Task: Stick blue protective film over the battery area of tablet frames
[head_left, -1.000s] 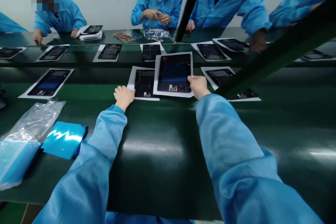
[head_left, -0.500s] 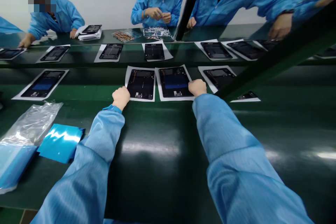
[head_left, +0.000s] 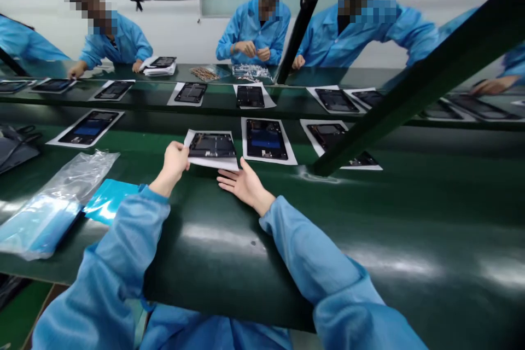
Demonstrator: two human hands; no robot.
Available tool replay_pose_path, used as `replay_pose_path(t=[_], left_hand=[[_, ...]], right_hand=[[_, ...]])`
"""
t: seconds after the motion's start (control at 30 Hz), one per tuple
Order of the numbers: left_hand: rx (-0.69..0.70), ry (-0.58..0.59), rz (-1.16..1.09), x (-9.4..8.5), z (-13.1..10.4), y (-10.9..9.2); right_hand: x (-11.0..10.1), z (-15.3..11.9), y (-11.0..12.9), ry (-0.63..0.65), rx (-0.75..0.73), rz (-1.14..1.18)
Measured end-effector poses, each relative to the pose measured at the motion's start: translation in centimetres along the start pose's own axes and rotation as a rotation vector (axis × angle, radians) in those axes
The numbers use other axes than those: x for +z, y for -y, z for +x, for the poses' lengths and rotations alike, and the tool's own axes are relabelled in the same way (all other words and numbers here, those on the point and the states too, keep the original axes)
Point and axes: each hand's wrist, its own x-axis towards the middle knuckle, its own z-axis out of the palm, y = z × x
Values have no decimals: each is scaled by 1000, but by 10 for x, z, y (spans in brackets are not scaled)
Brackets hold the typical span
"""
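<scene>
My left hand (head_left: 176,163) pinches the left edge of a black device panel (head_left: 212,145) and the white sheet (head_left: 223,163) beneath it, both tilted and lifted at the near side. Beside the sheet's lower right corner is my right hand (head_left: 245,181), palm up with fingers spread, holding nothing. Just right of the sheet, a second black panel with a blue middle (head_left: 264,139) lies flat on its own white sheet.
A dark green slanted post (head_left: 340,153) stands on the right. More panels on sheets lie along the raised shelf (head_left: 143,103). Blue film (head_left: 110,199) and a clear plastic bag (head_left: 49,219) lie at left. Several people in blue coats work opposite.
The left panel and its sheet have been raised and tilted in my left hand. My right hand has left the second panel, moved left and opened. The view has shifted.
</scene>
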Motion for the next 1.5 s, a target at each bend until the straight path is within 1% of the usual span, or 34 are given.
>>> replay_pose_path(t=[0.1, 0.17, 0.23, 0.27, 0.3, 0.33, 0.37, 0.4, 0.47, 0.53, 0.63, 0.73, 0.8, 0.87, 0.93, 0.97, 1.03, 1.07, 1.13, 1.2, 1.27, 1.3, 1.33, 1.37, 1.4, 1.43, 1.5], left_hand=[[43, 46, -57, -25, -65, 33], [64, 73, -61, -34, -109, 58], [85, 117, -32, -42, -147, 78], [102, 142, -3, -46, -161, 86], [122, 160, 35, -52, -171, 92], [140, 161, 82, -59, -174, 97], [154, 148, 135, -67, -173, 102], [156, 111, 193, -77, -166, 107], [127, 22, 308, -98, -140, 118], [94, 14, 384, -117, -107, 131], [89, 133, 410, -136, -68, 148], [121, 260, 364, -147, -50, 161], [137, 332, 317, -151, -46, 166], [145, 381, 276, -154, -44, 170], [149, 404, 252, -155, -42, 171], [151, 409, 246, -155, -41, 171], [156, 413, 246, -157, -39, 168], [160, 409, 252, -159, -40, 165], [174, 372, 276, -163, -47, 154], [203, 266, 310, -166, -64, 137], [265, 109, 323, -164, -91, 115], [332, 30, 307, -161, -106, 103], [399, 13, 263, -156, -121, 92], [451, 47, 202, -150, -134, 82], [497, 134, 143, -144, -145, 74], [530, 215, 74, -137, -153, 68], [569, 368, -45, -123, -160, 63]], right_hand=[[14, -23, -10, 19, 2, 73], [17, -45, -18, 28, 21, 85], [15, -73, -27, 47, 57, 90], [12, -89, -31, 56, 81, 92], [7, -104, -33, 63, 110, 93], [1, -118, -34, 65, 142, 90], [-6, -129, -35, 56, 178, 82], [-12, -138, -34, 31, 216, 61], [-24, -150, -33, -20, 269, 8], [-30, -157, -32, -44, 308, -46], [-34, -162, -33, -33, 353, -132], [-43, -166, -33, -28, 362, -301], [-52, -169, -31, -104, 287, -557], [-60, -171, -30, -253, 109, -894], [-61, -173, -28, -383, -99, -1156], [-58, -173, -27, -410, -190, -1227], [-44, -174, -27, -396, -326, -1264], [-33, -175, -27, -366, -380, -1241], [-4, -175, -28, -266, -467, -1143], [32, -173, -29, -120, -515, -997], [71, -166, -30, 23, -530, -832], [89, -160, -31, 76, -526, -746], [105, -153, -31, 108, -504, -673], [117, -146, -31, 122, -477, -609], [126, -138, -31, 133, -440, -542], [131, -132, -31, 140, -399, -477], [132, -125, -32, 160, -330, -355]])
